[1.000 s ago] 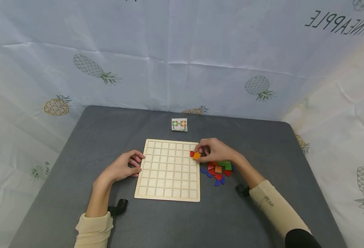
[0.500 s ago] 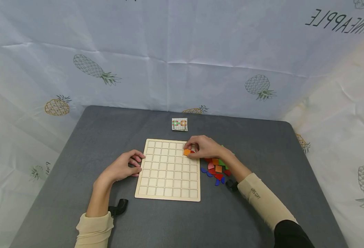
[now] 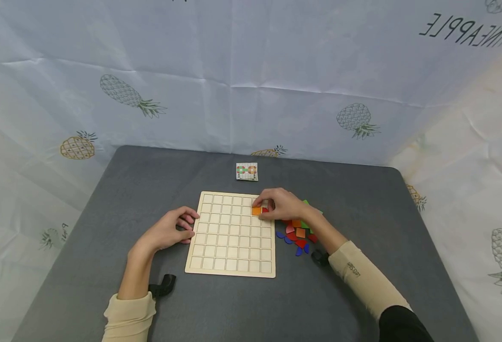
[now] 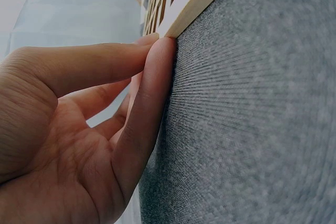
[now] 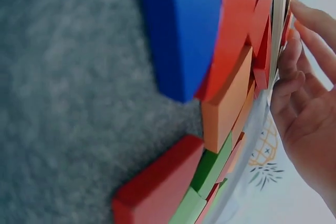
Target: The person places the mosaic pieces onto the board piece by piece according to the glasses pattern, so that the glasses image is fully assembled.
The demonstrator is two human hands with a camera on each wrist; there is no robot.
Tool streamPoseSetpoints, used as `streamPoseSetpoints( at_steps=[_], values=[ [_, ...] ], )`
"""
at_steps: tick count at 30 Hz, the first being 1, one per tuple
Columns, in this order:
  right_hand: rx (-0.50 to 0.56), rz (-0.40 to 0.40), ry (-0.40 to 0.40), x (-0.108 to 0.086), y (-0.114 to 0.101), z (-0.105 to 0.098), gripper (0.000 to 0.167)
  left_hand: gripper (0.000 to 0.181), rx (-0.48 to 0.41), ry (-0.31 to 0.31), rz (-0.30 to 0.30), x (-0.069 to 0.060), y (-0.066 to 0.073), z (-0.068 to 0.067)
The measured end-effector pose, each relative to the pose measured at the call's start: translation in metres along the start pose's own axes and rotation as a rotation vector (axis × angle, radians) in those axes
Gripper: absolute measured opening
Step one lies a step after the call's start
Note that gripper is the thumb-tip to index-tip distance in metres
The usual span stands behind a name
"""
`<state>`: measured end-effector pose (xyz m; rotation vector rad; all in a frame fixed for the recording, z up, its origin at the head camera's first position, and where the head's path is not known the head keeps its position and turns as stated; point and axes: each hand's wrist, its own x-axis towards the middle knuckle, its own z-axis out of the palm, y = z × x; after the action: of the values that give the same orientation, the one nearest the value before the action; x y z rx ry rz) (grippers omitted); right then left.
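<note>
A pale wooden grid board [image 3: 231, 237] lies flat on the dark grey table. My right hand [image 3: 285, 203] is over its upper right part, index finger and thumb pinching an orange square tile [image 3: 256, 211] that sits at a grid cell. Just right of that tile, a red piece [image 3: 265, 210] shows partly beneath the hand. Along the board's left edge rests my left hand [image 3: 167, 231], thumb and fingertips touching the rim with a gap between them. The left wrist view shows the fingertips [image 4: 160, 51] against the board's side [image 4: 202, 6].
Right of the board lies a loose pile of coloured pieces, including a blue piece [image 3: 280, 235], an orange square [image 3: 300, 232] and a green piece [image 3: 305, 225]. A small pattern card [image 3: 247, 171] lies beyond the board. Pineapple-print cloth [image 3: 233, 118] hangs behind the table.
My right hand has moved left over the board with the orange tile, which has gone from tilted to flat in the cell left of the red piece. The left hand has stayed put.
</note>
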<state>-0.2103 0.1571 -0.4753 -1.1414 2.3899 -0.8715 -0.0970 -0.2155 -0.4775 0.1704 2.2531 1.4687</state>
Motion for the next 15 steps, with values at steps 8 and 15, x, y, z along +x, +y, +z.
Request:
streamPoseSetpoints(
  at_steps=[8,15],
  values=[
    [0.071,0.042,0.037,-0.016,0.007,-0.007,0.029,0.039,0.010,0.004,0.001,0.001,0.000,0.001],
    [0.111,0.076,0.049,-0.039,0.019,-0.019,0.028,0.039,0.014,0.009,0.002,0.001,0.000,0.000]
  ],
)
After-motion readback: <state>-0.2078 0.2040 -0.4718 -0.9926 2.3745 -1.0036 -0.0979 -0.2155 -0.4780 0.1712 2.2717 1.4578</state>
